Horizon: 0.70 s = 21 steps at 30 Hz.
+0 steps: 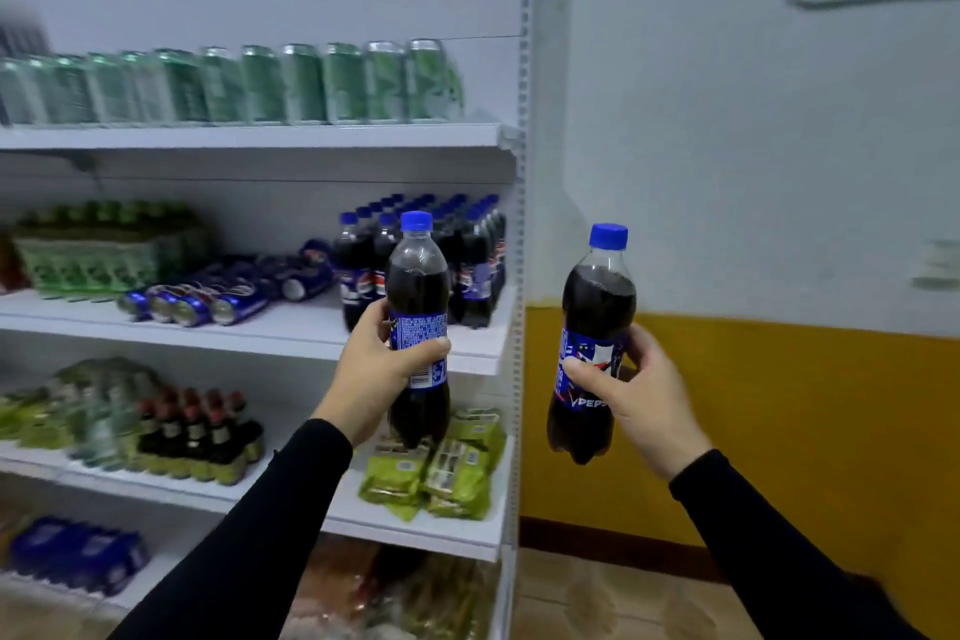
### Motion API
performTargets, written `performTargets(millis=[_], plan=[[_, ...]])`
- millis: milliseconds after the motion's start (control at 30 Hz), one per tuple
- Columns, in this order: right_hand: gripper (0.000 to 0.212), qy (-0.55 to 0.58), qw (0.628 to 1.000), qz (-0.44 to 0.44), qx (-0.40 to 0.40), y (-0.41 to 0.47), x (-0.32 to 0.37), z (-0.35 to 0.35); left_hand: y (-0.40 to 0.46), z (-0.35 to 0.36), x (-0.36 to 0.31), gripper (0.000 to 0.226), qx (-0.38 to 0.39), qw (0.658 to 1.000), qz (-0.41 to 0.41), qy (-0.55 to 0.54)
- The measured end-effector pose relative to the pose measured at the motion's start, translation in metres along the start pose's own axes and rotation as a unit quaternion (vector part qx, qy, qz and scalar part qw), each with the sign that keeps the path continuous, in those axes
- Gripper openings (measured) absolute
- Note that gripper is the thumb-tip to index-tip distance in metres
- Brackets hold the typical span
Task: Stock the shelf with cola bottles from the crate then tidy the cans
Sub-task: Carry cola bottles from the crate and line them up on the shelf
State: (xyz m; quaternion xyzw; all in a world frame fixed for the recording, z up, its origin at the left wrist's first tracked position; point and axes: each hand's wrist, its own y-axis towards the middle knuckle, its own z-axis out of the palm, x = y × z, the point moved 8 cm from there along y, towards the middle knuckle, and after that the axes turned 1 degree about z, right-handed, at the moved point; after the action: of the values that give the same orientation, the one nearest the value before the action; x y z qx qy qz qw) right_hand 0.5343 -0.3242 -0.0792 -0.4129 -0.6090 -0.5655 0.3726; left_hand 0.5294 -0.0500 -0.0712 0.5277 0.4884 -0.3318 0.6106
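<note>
dark cola in both grips: left hand clasps a bottle before the shelf, right hand clasps another. seat the left one upright beside the row just beyond its fingertips.

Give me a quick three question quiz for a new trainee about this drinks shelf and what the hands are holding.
1. True or false: each hand holds one cola bottle.
2. Which shelf already holds the standing cola bottles? A) the shelf of the green cans B) the shelf of the lying blue cans C) the shelf of the green packets
3. Fill in: the caps on the held bottles are ____.

Key:
1. True: the left hand grips one bottle and the right hand grips another bottle.
2. B
3. Blue
</note>
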Motion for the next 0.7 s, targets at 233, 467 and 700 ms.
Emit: performTargets(millis=[233, 467, 700], plan=[[0.053, -0.017, 1.000, 0.009, -0.012, 0.038, -0.016, 0.082, 0.051, -0.065, 0.016, 0.059, -0.005, 1.000, 0.004, 0.011], [0.043, -0.031, 0.999, 0.015, -0.024, 0.090, -0.038, 0.103, 0.105, -0.051, 0.040, 0.060, 0.004, 1.000, 0.013, 0.023], [0.044, -0.031, 0.999, 0.026, -0.017, 0.157, -0.072, 0.117, 0.169, -0.026, 0.079, 0.063, 0.000, 0.999, 0.002, 0.053]])
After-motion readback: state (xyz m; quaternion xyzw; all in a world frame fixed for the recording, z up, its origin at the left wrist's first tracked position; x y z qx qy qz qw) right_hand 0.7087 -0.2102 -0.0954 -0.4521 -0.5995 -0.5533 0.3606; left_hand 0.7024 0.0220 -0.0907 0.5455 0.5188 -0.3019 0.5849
